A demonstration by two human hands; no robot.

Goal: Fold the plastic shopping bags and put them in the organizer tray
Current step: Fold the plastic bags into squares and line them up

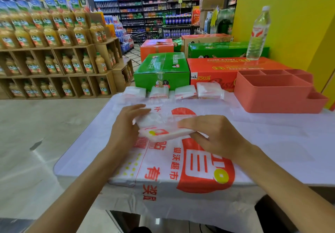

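Observation:
A partly folded white plastic bag with red print (163, 132) lies on the white table (281, 142), on top of an unfolded printed bag (181, 171). My left hand (125, 123) touches its left end with fairly straight fingers. My right hand (212, 134) holds its right end, fingers on top and thumb under the edge. Several folded bags (181, 92) stand in a row along the table's far edge. The coral organizer tray (277, 94) sits at the far right, and its visible compartments show no bags.
Green and orange cartons (163, 69) are stacked behind the table. A water bottle (259, 33) stands on an orange carton. Shelves of juice bottles (54, 51) fill the left side across a tiled floor. A yellow wall (299, 24) is on the right.

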